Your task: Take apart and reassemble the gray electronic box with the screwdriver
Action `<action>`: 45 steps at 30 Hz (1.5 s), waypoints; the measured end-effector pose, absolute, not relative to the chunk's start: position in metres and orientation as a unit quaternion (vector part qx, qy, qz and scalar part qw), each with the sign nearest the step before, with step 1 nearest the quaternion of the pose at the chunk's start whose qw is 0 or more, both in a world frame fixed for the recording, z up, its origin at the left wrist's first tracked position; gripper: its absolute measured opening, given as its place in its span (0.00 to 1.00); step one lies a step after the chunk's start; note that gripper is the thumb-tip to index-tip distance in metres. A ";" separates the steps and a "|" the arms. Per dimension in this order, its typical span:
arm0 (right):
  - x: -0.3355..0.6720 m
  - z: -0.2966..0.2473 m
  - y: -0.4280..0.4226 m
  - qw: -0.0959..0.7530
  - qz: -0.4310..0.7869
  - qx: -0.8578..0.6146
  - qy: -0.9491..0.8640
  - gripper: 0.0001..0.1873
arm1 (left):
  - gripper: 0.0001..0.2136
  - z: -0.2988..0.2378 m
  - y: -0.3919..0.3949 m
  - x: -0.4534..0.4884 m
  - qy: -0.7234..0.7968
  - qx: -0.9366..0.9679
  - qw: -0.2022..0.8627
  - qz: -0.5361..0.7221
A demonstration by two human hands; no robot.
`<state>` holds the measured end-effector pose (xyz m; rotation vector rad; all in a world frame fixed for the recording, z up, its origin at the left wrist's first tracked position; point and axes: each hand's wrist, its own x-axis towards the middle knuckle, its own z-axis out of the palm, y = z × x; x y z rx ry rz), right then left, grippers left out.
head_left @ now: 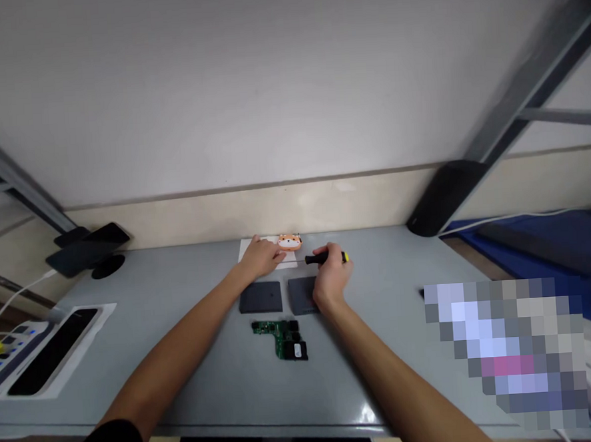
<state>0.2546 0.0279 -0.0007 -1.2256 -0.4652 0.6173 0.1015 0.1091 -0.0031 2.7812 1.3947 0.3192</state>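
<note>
My right hand point(332, 275) is closed around the handle of a screwdriver point(318, 258), black with a yellow end. Its thin shaft points left, and the tip lies close to the thumb of my left hand point(261, 256). That left hand rests on a white sheet of paper point(289, 263) with its fingers apart; some fingertips are hard to make out. Just beyond its thumb sits an orange-and-white fox-faced item point(289, 242). Nearer to me lie two dark flat casing pieces, a left one point(261, 297) and a right one point(301, 295) partly under my right wrist. A green circuit board point(284, 338) lies below them.
On the grey desk point(210, 393), a phone on a stand point(89, 249) and a dark flat device on white paper point(56, 352) are at the left, beside a power strip point(13, 358). A black cylinder point(444, 197) stands at the back right. A blurred-out patch point(508, 348) covers the right side.
</note>
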 end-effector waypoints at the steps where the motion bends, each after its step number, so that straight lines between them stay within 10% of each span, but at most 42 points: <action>1: 0.255 0.001 0.027 0.754 0.277 -0.558 -0.211 0.16 | 0.21 0.000 0.106 0.100 0.450 0.887 0.011 0.106; 18: 0.239 0.002 0.013 0.732 0.228 -0.580 -0.275 0.18 | 0.11 -0.008 0.018 0.000 0.447 0.850 0.168 0.221; 45: 0.209 -0.005 0.038 0.728 0.245 -0.565 -0.300 0.23 | 0.11 -0.020 0.021 0.002 0.535 0.787 0.106 0.289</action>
